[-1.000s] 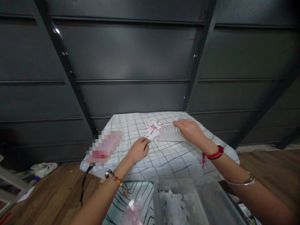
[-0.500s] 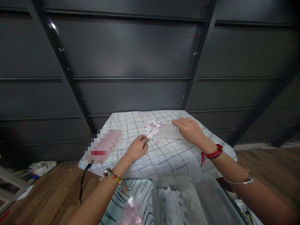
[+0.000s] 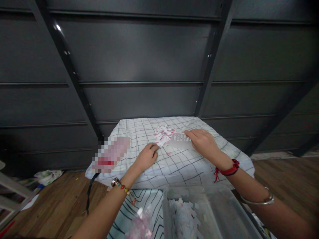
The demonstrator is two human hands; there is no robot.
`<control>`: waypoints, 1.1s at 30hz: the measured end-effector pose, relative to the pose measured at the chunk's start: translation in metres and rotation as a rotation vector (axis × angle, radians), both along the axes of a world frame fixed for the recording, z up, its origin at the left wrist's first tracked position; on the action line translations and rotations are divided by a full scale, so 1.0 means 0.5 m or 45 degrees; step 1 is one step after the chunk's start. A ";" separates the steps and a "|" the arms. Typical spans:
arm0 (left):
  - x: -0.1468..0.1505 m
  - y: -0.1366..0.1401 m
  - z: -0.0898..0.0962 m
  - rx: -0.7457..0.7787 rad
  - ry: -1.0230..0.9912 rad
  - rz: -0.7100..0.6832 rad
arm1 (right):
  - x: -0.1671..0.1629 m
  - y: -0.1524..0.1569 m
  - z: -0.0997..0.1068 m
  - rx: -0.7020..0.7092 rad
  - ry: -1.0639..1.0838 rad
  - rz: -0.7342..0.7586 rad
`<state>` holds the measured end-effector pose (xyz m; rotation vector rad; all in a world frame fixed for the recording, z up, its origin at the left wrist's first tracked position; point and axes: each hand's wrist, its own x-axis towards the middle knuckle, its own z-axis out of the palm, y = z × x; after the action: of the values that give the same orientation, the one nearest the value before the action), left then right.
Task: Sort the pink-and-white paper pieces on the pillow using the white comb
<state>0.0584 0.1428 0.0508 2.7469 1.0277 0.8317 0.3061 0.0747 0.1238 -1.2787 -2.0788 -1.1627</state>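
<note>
Far left, on the wooden floor [image 3: 62,202]: crumpled wrappers [image 3: 47,176] against the dark panelled wall [image 3: 139,66], in the same spot as a second ago. Next, a blurred pinkish patch [image 3: 111,156] on the left part of the checked cloth [image 3: 174,166], unchanged.

Then the left hand [image 3: 147,156], loosely curled, knuckles up, fingertips pressed to the cloth just left of the paper scraps [image 3: 163,134]; nothing visibly gripped. Barely shifted from the earlier frames, perhaps a touch nearer the heap. Beaded bracelet [image 3: 122,187] at that wrist.

In the middle, pink and white scraps heaped on the far half of the cloth, slightly more gathered than a second ago. Touching the heap's right edge, a white slotted plastic scraper [image 3: 179,141], now tilted up on its near edge rather than lying flatter as before, and pushed a little leftward into the pile.

Right hand [image 3: 204,142] closed over the scraper's right end, fingers on top, thumb hidden beneath. Red cord [image 3: 229,169] at the wrist, silver bangle [image 3: 259,199] further up the forearm.

Near bottom, a clear plastic bin [image 3: 224,209] with white scraps inside, sitting slightly lower in view than before.
</note>
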 end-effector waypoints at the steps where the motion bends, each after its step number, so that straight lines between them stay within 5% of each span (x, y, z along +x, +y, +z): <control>1: 0.000 0.000 0.000 -0.002 0.001 -0.002 | -0.003 0.003 -0.003 0.005 -0.003 -0.004; 19: 0.000 -0.003 0.001 -0.003 0.028 0.039 | -0.031 0.027 -0.001 0.101 -0.028 0.096; 33: -0.002 0.002 -0.007 -0.046 -0.021 0.033 | -0.047 -0.003 0.037 -0.026 -0.084 0.257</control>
<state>0.0575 0.1438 0.0472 2.6975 1.0668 0.8294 0.2827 0.0731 0.1421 -1.0237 -2.2134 -1.1099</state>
